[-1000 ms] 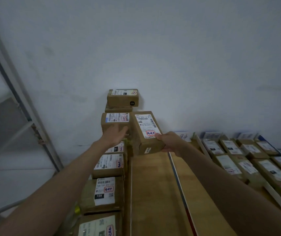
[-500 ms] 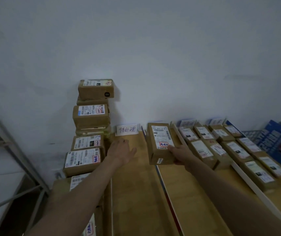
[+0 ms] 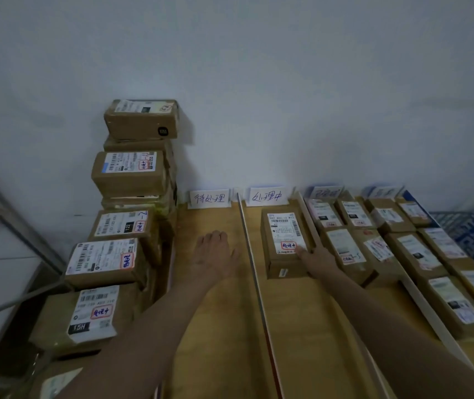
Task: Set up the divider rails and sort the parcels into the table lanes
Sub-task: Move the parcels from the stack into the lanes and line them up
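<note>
Left lane (image 3: 201, 326) open ahead of me; stack (image 3: 132, 197) walls its left, rail (image 3: 254, 277) its right; right lanes packed with parcels (image 3: 388, 243)

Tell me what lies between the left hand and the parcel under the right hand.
In the head view, a thin divider rail runs between the left hand and the parcel; otherwise bare wooden table.

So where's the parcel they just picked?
The parcel lies in the second lane, before the 处理中 sign, between two divider rails, under the right hand.

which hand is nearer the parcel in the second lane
Right. The right hand touches the parcel at its near right corner; the left hand rests flat one lane over, beyond the divider rail.
</note>
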`<state>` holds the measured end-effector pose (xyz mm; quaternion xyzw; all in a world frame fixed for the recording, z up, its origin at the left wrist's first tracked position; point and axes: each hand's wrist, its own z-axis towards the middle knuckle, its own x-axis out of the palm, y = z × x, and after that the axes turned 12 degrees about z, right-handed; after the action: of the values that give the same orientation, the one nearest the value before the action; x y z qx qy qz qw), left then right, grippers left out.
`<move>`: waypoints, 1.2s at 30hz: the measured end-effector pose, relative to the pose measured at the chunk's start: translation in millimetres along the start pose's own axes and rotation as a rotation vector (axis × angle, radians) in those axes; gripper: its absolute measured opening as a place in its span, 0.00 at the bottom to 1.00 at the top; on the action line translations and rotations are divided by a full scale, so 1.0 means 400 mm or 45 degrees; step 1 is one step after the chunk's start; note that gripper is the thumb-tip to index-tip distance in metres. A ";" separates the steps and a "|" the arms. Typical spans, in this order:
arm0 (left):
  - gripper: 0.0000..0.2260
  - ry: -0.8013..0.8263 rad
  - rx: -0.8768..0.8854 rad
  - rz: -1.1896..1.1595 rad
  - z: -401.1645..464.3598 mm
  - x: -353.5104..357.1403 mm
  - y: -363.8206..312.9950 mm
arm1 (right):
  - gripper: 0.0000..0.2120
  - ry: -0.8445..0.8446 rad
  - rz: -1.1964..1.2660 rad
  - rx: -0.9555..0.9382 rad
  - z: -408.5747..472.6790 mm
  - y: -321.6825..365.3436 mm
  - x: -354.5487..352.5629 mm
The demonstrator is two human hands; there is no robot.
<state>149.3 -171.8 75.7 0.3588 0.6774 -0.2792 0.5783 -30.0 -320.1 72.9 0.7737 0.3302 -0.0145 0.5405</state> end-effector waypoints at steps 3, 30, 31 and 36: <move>0.25 0.018 -0.040 -0.003 0.067 0.016 -0.037 | 0.21 0.032 -0.048 -0.013 0.099 0.004 -0.010; 0.28 0.110 -0.272 0.035 0.442 0.212 -0.032 | 0.22 0.297 -0.128 0.092 0.694 -0.066 0.265; 0.28 0.116 -0.273 0.029 0.437 0.211 -0.032 | 0.23 0.296 -0.125 0.101 0.689 -0.069 0.264; 0.27 0.124 -0.269 0.013 0.404 0.182 -0.033 | 0.25 0.311 -0.197 0.007 0.643 -0.053 0.233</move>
<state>227.7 -295.8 -24.8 0.3125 0.7285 -0.1855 0.5808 117.8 -487.2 -86.6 0.7435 0.4521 0.0372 0.4914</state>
